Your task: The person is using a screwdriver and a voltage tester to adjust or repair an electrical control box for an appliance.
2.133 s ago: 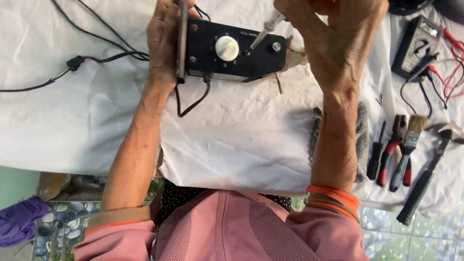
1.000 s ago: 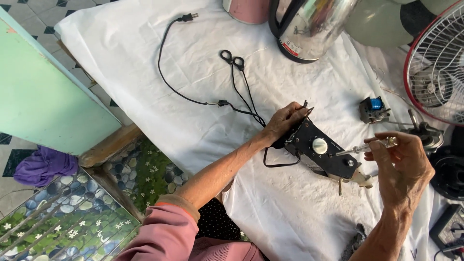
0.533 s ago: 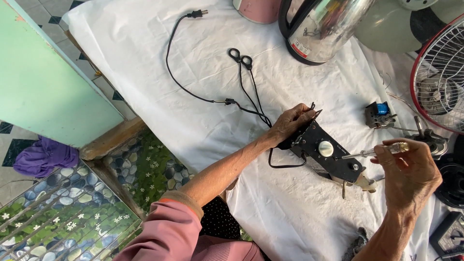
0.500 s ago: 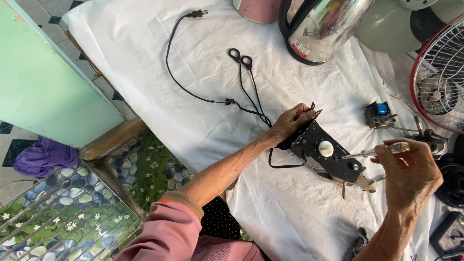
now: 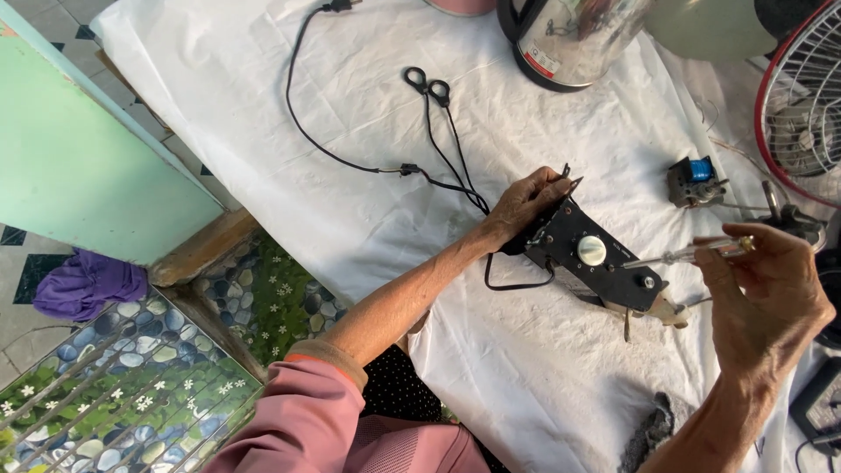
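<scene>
My left hand (image 5: 523, 205) grips the near end of a black control panel (image 5: 604, 260) with a white round knob (image 5: 592, 250), holding it tilted over the white cloth (image 5: 368, 131). In my right hand (image 5: 762, 298) is a thin screwdriver (image 5: 692, 255) with a clear handle; its tip points at the panel beside the knob. A black cord (image 5: 368, 162) with a plug and two ring ends trails from the panel across the cloth.
A shiny steel kettle (image 5: 569, 39) stands at the back. At the right is a fan with a wire guard (image 5: 802, 96), with a small motor with a blue part (image 5: 692, 180) in front of it. A green board (image 5: 79, 166) and tiled floor (image 5: 131, 385) lie to the left.
My view swung from the right side of the table to the left. The panel now sits tilted at the right, and the screwdriver tip has drawn closer to it.
</scene>
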